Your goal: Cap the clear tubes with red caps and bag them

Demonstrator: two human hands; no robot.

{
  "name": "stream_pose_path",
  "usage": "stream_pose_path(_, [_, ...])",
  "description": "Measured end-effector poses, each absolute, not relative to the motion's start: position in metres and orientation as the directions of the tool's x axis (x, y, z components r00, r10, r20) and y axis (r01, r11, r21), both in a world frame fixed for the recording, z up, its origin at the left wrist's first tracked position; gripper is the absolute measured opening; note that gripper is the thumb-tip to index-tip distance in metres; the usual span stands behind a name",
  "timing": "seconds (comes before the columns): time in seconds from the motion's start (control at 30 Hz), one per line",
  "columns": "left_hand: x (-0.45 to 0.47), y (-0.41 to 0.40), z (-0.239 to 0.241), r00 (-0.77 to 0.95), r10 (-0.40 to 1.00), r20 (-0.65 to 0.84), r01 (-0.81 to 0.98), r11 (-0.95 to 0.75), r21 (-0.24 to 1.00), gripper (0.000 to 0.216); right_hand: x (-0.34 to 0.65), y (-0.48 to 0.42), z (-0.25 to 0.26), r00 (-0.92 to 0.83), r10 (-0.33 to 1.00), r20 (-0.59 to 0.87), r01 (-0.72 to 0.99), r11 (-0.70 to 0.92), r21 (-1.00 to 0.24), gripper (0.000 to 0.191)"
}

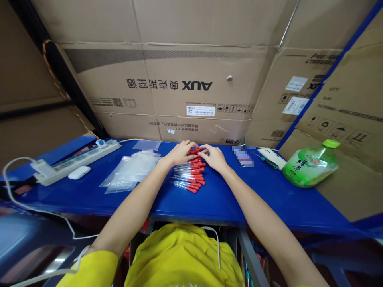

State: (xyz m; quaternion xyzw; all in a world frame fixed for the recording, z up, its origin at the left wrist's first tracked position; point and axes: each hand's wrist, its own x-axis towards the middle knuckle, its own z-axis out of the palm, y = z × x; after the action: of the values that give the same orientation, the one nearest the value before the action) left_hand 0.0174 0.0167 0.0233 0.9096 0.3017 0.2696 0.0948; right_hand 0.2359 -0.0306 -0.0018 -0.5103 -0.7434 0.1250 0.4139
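Observation:
A row of small red-handled tools (191,175) with slim, silvery or clear shafts lies overlapped on the blue tabletop, red ends toward the right. Their exact kind is too small to tell. At the far end of the row, my left hand (181,153) curls its fingers around the red ends from the left. Facing it, my right hand (213,156) pinches at the same red ends with bent fingers. The fingertips nearly meet, and part of what they grip is hidden. Left of the row lies a stack of clear plastic bags (134,169).
A white power strip (86,159) with a plugged-in charger and a white earbud case (79,172) sit at left. To the right are a phone (245,159), a pale device (272,158) and a green drink bottle (311,165). Cardboard panels (167,63) wall off the back.

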Motion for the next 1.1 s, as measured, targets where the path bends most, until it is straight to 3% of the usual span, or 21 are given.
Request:
stream_pose_path(0.1, [0.017,0.023,0.011,0.694,0.626,0.355,0.544,-0.779,0.312,0.029,0.246,-0.037,0.009,-0.122,0.886,0.447,0.773,0.368,-0.518,0.017])
stream_pose_path(0.2, [0.014,0.029,0.006,0.699,0.636,0.328,0.544,-0.770,0.334,0.030,0.252,-0.043,0.016,-0.268,0.897,0.352,0.792,0.413,-0.449,0.011])
stream_pose_path(0.3, [0.011,0.030,0.007,0.702,0.635,0.321,0.537,-0.769,0.348,0.037,0.255,-0.046,0.015,-0.421,0.875,0.239,0.740,0.484,-0.466,0.016])
stream_pose_path(0.47, [0.008,0.028,0.010,0.745,0.615,0.258,0.506,-0.774,0.381,0.055,0.253,-0.045,0.008,-0.503,0.840,0.205,0.681,0.531,-0.505,0.031])
stream_pose_path(0.73, [0.005,0.030,0.013,0.800,0.548,0.242,0.422,-0.803,0.421,0.056,0.240,-0.043,0.006,-0.362,0.881,0.305,0.821,0.456,-0.343,0.027])
stream_pose_path(1.0, [-0.001,0.034,0.012,0.788,0.568,0.239,0.406,-0.770,0.493,0.083,0.241,-0.032,0.005,-0.280,0.893,0.351,0.890,0.379,-0.253,0.010])
stream_pose_path(1.1, [-0.003,0.038,0.008,0.763,0.601,0.238,0.460,-0.763,0.454,0.081,0.240,-0.032,0.004,-0.254,0.900,0.355,0.911,0.346,-0.225,0.008])
